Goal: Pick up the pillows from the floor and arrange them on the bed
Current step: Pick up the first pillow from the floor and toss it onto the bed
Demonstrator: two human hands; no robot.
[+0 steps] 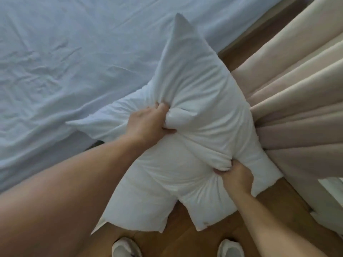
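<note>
Head view, left hand: the left hand (148,123) reaches in from the lower left on a bare forearm, its fingers curled tight into a bunched fold of the upper pillow (196,101), thumb underneath, so fabric is pinched between thumb and fingers.
Head view, right hand: the right hand (235,177) comes up from the lower right, fingers closed around a gathered wad of white fabric near the pillow's lower right side; whether that fold belongs to the upper or the lower pillow I cannot tell.
Upper pillow: white, held off the floor, tilted, with one pointed corner up over the bed (74,52) and its right edge touching the curtain (297,89).
Lower pillow: a second white pillow, the lower pillow (148,197), sits beneath and partly behind the first; its bottom corners hang above the floor (185,243), just ahead of the shoes.
Third white shape: a flat white corner (96,121) juts out left of the left hand, lying on the edge of the bed; whether it is part of one of the held pillows or a separate one is unclear.
Bed: covered with a pale blue, creased sheet, filling the upper left.
Curtain: beige, in heavy folds, down the right side.
Floor: brown wood, showing between bed and curtain and at the bottom.
Shoes: two light shoes, the left shoe (126,247) and the right shoe (230,248), at the bottom edge, well apart.
</note>
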